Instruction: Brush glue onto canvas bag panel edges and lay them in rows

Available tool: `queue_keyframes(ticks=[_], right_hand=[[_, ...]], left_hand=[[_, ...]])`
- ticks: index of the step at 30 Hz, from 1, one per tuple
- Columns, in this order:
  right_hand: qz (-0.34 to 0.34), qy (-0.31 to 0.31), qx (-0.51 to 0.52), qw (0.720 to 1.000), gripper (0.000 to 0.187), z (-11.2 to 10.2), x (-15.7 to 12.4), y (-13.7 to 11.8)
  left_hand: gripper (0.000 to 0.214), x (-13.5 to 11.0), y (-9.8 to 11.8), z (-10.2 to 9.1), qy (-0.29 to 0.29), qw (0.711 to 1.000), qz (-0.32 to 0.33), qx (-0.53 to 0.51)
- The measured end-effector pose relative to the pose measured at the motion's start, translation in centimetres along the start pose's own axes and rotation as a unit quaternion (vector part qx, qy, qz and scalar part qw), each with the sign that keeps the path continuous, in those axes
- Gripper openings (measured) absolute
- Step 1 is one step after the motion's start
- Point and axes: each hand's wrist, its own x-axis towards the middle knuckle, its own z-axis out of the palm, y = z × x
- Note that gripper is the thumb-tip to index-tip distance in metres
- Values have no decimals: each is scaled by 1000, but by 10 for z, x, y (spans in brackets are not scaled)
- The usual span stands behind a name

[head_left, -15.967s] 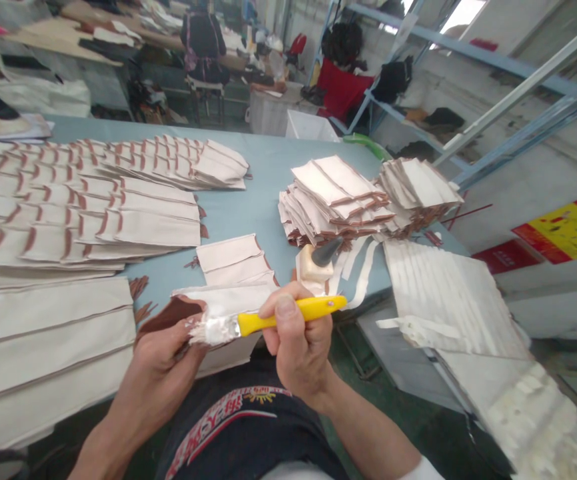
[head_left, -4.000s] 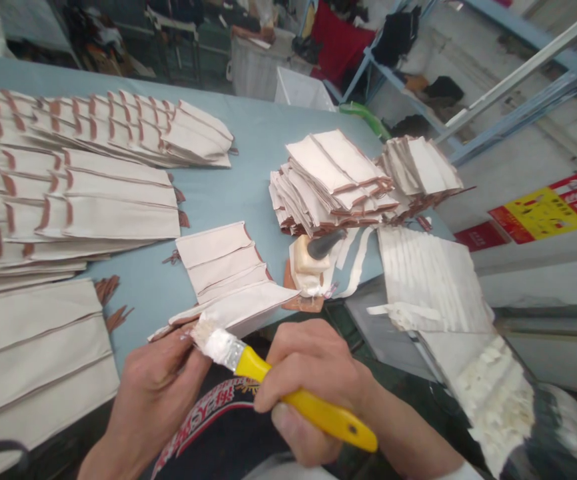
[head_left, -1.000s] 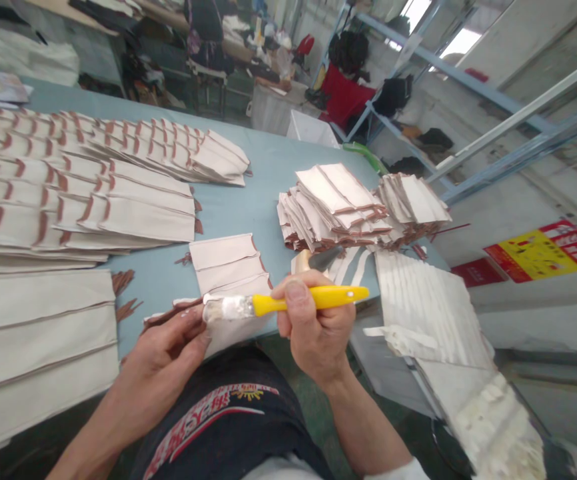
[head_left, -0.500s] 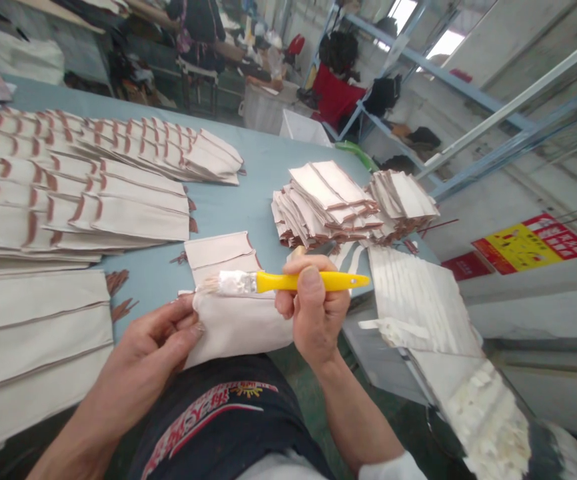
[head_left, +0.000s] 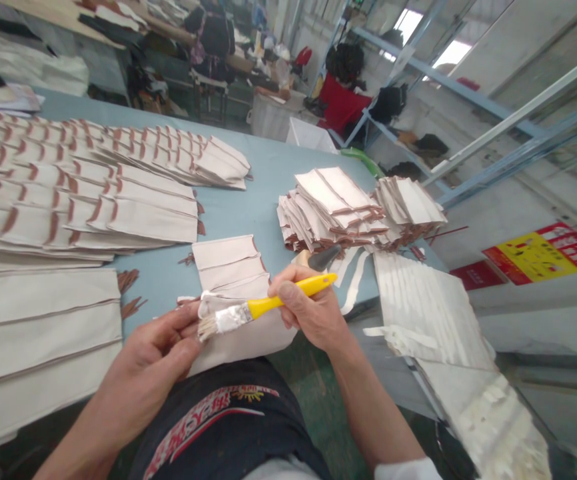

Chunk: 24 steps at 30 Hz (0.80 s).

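Note:
My right hand (head_left: 308, 303) grips a paintbrush (head_left: 263, 305) with a yellow handle and a white-smeared ferrule. Its bristles point left and lie over the near edge of a cream leather piece (head_left: 243, 340), close to my left fingertips. Thumb and fingers of my left hand (head_left: 163, 347) pinch that piece at its left edge. The piece hangs over the table edge toward my apron, and its far part (head_left: 228, 260) with dark seam lines lies flat on the table. Beyond my right hand lies a tool (head_left: 323, 259) with a dark end, partly hidden.
Overlapping rows of cream pieces (head_left: 153, 207) with brown edges cover the table's left side. Stacks of smaller pieces (head_left: 338, 200) stand at the back right. A white-streaked board (head_left: 418, 300) with strips slopes off to the right. One person (head_left: 213, 40) sits in the background.
The paintbrush has tilted, its bristles now lower and nearer my left fingers, its handle end higher. My right hand has shifted slightly, uncovering the dark-ended tool. The whole view has moved a little.

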Motion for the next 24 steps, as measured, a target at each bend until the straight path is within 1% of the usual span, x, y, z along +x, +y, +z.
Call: queue_keyframes(ticks=[2,4,6,8,11,13,16,19,21,23,24], right_hand=[[5,7,20,1000,58,3,-2,-1],[12,11,49,999,60,7,-3,-3],[19,16,68,997,61,10,-4,-4],[13,34,72,997,60,12,-4,-3],[-3,65,81,995,54,14,-7,-2],[-11,64,85,994,49,17,-10,-1],[-54,70,51,995,44,21,-14,-2],[-124,115,-8,986,41,24,-15,-5],[-162,146,-23,976,42,22,-12,-7],[-177,172,-27,969,46,18,-7,-9],[-172,178,-32,968,50,17,-4,-10]], left_hand=[[44,-3,0,1,7,999,-28,-16],[44,-4,3,3,18,999,-42,-22],[39,-4,8,6,25,999,-33,-10],[34,-3,17,10,26,999,-15,12],[30,-1,28,15,27,999,4,40],[30,0,30,17,27,998,11,57],[33,1,25,16,23,998,1,66],[38,3,17,13,39,998,-17,55],[39,4,14,11,48,998,-24,45],[40,4,14,11,49,997,-18,52],[40,5,14,11,45,997,-11,60]])
